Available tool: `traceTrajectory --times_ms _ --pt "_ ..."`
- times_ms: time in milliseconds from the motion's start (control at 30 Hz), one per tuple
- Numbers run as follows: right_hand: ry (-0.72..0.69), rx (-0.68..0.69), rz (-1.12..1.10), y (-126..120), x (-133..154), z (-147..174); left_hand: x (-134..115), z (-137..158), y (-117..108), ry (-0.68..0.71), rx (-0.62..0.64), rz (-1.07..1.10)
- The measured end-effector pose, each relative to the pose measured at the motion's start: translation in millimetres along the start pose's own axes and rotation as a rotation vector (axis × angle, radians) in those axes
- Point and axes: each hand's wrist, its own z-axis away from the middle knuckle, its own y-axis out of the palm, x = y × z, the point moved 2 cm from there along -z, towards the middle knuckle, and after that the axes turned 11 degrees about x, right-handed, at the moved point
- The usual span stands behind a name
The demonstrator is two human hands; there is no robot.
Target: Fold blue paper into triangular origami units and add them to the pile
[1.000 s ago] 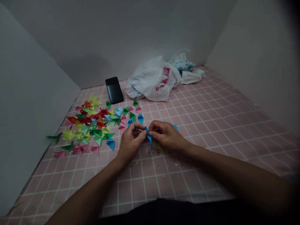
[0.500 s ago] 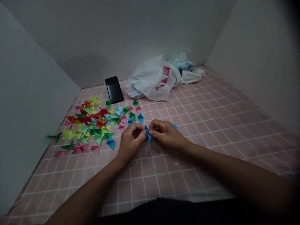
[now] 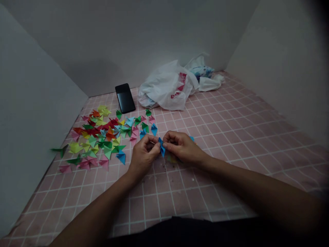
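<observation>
Between my two hands is a small blue origami crane (image 3: pixel 161 147), held upright just above the cloth. My left hand (image 3: pixel 145 151) pinches its left side between thumb and fingers. On the other side, the fingertips of my right hand (image 3: pixel 180 145) are closed on it too. Part of the crane is hidden by the fingers. Beyond my left hand lie two more blue cranes, one (image 3: pixel 154 129) near the fingertips. Under my right hand some yellowish and blue paper (image 3: pixel 192 138) peeks out, mostly covered.
A spread of folded paper cranes (image 3: pixel 106 144) in many colours covers the left side of the pink checked cloth (image 3: pixel 159 206). A black phone (image 3: pixel 125 98) lies behind them. Crumpled white plastic bags (image 3: pixel 167 85) rest against the back wall. Small clear bits (image 3: pixel 193 179) dot the cloth.
Almost nothing differs. Both hands keep their pinch on the blue crane, and my right hand has shifted very slightly.
</observation>
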Motion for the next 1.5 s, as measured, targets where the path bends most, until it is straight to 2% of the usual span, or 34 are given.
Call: traceTrajectory --times_ms 400,800,1267,1500 --pt "-0.061 -0.011 0.046 -1.8 -0.4 -1.8 -5.8 -0.6 0.3 0.054 -0.001 -0.012" --pt "-0.069 -0.023 0.098 -1.1 3.1 0.1 -4.5 -1.4 0.2 0.046 0.016 0.134" --pt "-0.072 0.008 -0.008 -1.6 6.8 1.5 -5.9 -1.3 -1.5 0.096 0.011 0.176" --pt "-0.065 0.011 -0.021 -1.3 5.7 1.2 -6.7 -1.6 -0.6 0.036 0.008 0.186"
